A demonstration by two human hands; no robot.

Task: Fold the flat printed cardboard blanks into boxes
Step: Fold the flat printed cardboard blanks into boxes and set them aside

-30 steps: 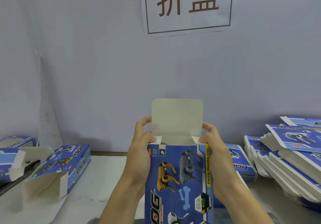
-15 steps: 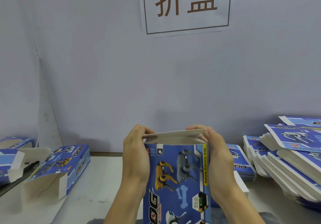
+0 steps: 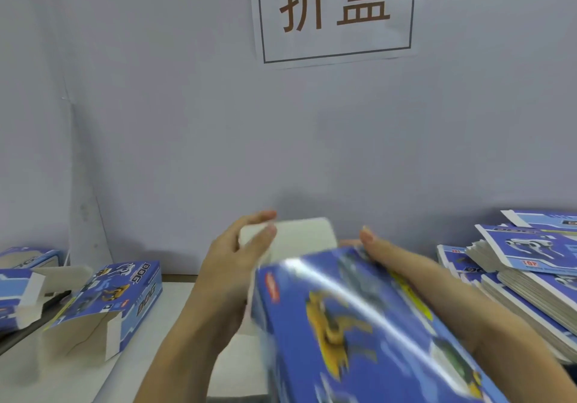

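A: What has changed in the last half second?

B: The box point(image 3: 359, 324) was upright between both hands with its top flap being pressed down. Now it is tilted, its top end leaning left and away, and its blue printed face is smeared by motion. The white flap point(image 3: 299, 237) at the far end is folded over.

A: Where is it?

B: In the air in front of the person, over the near edge of the table point(image 3: 93, 371).

A: And the hands?

B: The left hand point(image 3: 231, 265) is at the box's left top corner, fingers straight and a little spread, their tips against the white flap. The right hand point(image 3: 384, 249) lies along the box's far right edge with fingers stretched out flat; I cannot tell whether the thumb is hooked under the box.

A: What is around it?

B: To the left on the table lies a folded box point(image 3: 103, 302) with its near end open, and another point(image 3: 18, 290) past it at the frame's edge. To the right is a stack of flat blanks point(image 3: 515, 277), fanned out. On the wall point(image 3: 187, 121) above hangs a paper sign point(image 3: 334, 12) with two brown characters.
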